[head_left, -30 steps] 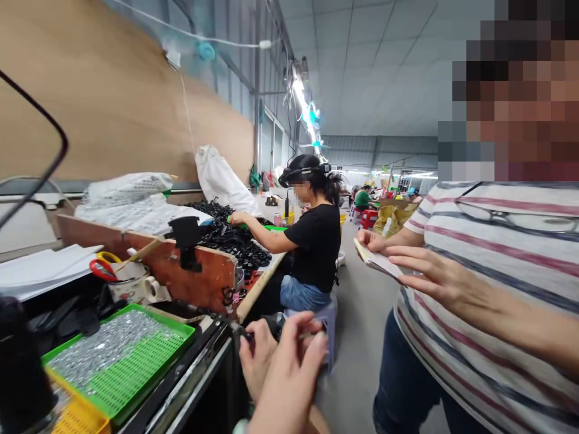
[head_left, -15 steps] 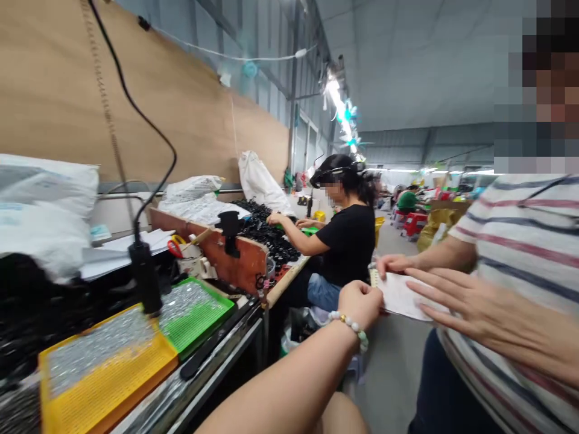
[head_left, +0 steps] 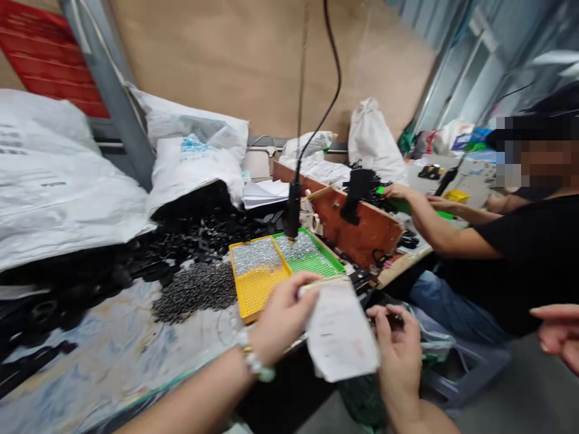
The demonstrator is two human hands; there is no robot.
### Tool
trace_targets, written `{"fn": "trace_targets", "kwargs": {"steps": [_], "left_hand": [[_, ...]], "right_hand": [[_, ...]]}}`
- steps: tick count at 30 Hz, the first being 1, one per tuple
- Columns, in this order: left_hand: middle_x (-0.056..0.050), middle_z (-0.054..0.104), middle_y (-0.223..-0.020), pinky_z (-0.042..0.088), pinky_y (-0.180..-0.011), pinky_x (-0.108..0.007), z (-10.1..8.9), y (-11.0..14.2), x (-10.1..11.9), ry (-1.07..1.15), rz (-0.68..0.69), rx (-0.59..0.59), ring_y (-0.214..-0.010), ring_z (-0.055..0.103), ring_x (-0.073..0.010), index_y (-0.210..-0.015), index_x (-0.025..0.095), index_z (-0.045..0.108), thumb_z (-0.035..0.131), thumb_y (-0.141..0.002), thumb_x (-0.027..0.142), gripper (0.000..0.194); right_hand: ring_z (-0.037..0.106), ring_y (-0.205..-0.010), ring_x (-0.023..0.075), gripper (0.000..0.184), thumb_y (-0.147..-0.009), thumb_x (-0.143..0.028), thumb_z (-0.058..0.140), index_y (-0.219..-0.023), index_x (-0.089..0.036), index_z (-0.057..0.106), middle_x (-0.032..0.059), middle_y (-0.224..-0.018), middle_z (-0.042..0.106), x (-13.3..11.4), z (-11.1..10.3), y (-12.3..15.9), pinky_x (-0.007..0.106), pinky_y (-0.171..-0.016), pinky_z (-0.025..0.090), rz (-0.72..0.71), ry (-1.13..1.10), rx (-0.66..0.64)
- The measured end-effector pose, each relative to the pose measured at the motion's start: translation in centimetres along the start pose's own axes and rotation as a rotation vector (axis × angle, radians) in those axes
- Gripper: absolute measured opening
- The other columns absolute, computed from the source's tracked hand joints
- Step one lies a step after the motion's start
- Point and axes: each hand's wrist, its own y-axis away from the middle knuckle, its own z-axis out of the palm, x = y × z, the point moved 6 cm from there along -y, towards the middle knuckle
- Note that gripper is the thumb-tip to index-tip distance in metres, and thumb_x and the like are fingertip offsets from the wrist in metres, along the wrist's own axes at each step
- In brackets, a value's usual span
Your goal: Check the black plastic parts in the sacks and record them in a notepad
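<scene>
Half a second ago we were looking along the aisle, with our left hand just reaching a slip that a standing person held out; now our view has swung down to the workbench (head_left: 113, 349) and the paper slip (head_left: 340, 328) has come into our own hands. Our left hand (head_left: 283, 313), a bead bracelet at the wrist, pinches the slip's top edge between thumb and fingers. Our right hand (head_left: 398, 349) sits at the slip's right edge, fingers curled, holding something small and dark that we cannot make out. The slip hangs just past the bench's near edge, in front of the trays. The other person's hand (head_left: 558, 337) now shows only at the right border, fingers loosely open, apart from the slip.

Near the bench's front edge a yellow tray (head_left: 256, 280) and a green tray (head_left: 312, 256) lie side by side, touching, each part-covered with small silvery metal pieces. A loose heap of the same pieces (head_left: 194, 292) lies just left of the yellow tray. Behind, white sacks (head_left: 194, 160) spill black plastic parts (head_left: 190, 232) over the bench's back. A seated co-worker (head_left: 511, 259) in black reaches across the neighbouring bench.

The slip carries faint print, and one sack bears blue marking; both are too blurred to read.
</scene>
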Motion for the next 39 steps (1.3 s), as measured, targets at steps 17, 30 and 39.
{"fn": "trace_targets", "kwargs": {"steps": [17, 30, 39], "left_hand": [[-0.001, 0.053, -0.079, 0.038, -0.074, -0.028, -21.4, 11.5, -9.4, -0.444, -0.062, 0.538, -0.079, 0.05, -0.0153, -0.076, 0.019, 0.055, 0.037, -0.082, 0.019, 0.019], [-0.007, 0.049, -0.112, 0.037, -0.097, -0.037, -20.2, 12.6, -9.4, -0.397, -0.114, 0.37, -0.106, 0.048, -0.0189, -0.111, 0.02, 0.053, 0.044, -0.082, 0.023, 0.031], [-0.005, 0.04, -0.128, 0.027, -0.105, -0.04, -18.4, 14.7, -9.8, -0.688, -0.269, 0.305, -0.122, 0.037, -0.0215, -0.112, 0.028, 0.052, 0.05, -0.08, 0.024, 0.032]], "right_hand": [[0.056, -0.081, 0.0146, 0.014, -0.084, -0.022, 0.051, -0.093, -0.019, 0.061, 0.0048, -0.088, 0.057, -1.4, 15.0, 7.2, 0.025, -0.068, 0.048, -0.32, 0.179, -0.703], [0.047, -0.117, 0.0198, 0.039, -0.089, -0.012, 0.038, -0.128, -0.017, 0.04, 0.0081, -0.115, 0.06, -3.6, 18.9, 17.4, 0.038, -0.09, 0.043, -0.733, 0.106, -1.055], [0.039, -0.124, 0.0209, 0.033, -0.09, -0.011, 0.032, -0.119, -0.011, 0.047, 0.0105, -0.122, 0.056, -2.4, 18.4, 18.2, 0.039, -0.095, 0.033, -0.777, 0.078, -0.993]]}}
